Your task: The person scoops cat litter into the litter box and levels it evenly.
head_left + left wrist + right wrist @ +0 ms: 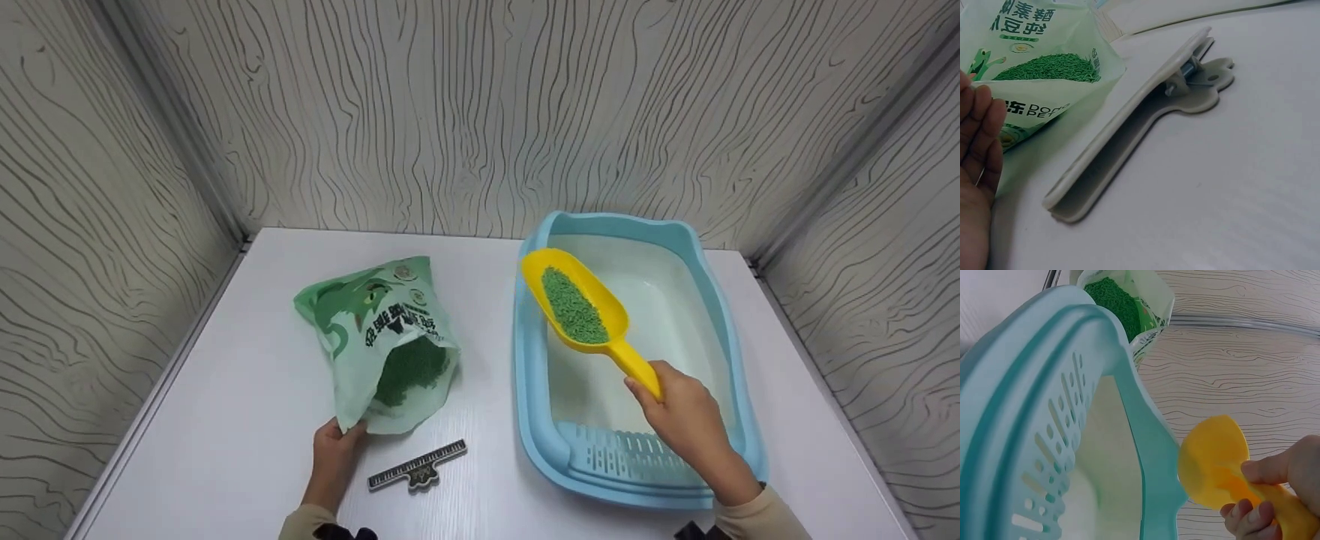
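My right hand point(688, 414) grips the handle of a yellow scoop point(616, 306), held over the left part of a light-blue litter box point(529, 420). Green pellets point(574, 307) lie in the scoop's bowl. The right wrist view shows thumb and fingers around the handle point(1292, 512). On the left, a green-and-white bag point(356, 375) lies with its mouth open toward me, pellets point(1050, 68) inside. My left hand point(335, 450) pinches the lower left edge of the bag's mouth. In the left wrist view, the left fingers point(987, 124) are curled at the bag's rim.
A long bag clip point(417, 466) with a decorated grip lies on the white table point(225, 420), right of my left hand. The litter box has a slotted grate point(630, 454) at its near end. Wood-patterned panels point(390, 112) stand behind and at both sides.
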`<state>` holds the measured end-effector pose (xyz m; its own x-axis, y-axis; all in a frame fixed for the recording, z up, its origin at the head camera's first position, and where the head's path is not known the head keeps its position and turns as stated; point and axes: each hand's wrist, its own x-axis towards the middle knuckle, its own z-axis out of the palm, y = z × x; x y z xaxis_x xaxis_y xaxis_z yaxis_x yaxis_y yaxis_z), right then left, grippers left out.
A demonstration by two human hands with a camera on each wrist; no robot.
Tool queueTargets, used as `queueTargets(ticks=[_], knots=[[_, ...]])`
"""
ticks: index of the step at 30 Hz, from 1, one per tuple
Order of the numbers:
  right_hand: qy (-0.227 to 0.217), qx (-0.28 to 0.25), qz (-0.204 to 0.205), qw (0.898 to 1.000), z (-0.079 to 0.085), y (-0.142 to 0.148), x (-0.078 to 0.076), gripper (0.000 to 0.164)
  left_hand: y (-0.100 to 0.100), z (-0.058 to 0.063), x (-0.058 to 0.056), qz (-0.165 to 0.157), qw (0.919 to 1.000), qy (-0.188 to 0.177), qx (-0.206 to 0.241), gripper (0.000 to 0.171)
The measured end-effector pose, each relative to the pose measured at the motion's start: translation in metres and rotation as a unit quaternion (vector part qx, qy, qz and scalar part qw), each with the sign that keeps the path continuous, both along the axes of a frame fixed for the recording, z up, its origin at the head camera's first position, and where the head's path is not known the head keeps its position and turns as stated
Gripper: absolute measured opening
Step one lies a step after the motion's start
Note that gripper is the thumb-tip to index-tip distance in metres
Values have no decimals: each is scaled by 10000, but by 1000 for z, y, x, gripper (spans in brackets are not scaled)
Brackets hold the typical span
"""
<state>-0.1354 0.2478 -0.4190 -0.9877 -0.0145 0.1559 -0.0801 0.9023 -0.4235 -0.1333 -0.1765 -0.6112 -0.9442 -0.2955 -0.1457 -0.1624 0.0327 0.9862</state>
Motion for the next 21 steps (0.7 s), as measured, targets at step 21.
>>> queueTargets(ticks=[21], knots=[[-288, 364, -100, 9989, 9, 35, -29, 32, -1, -3, -2, -18, 10000, 43, 21, 29]])
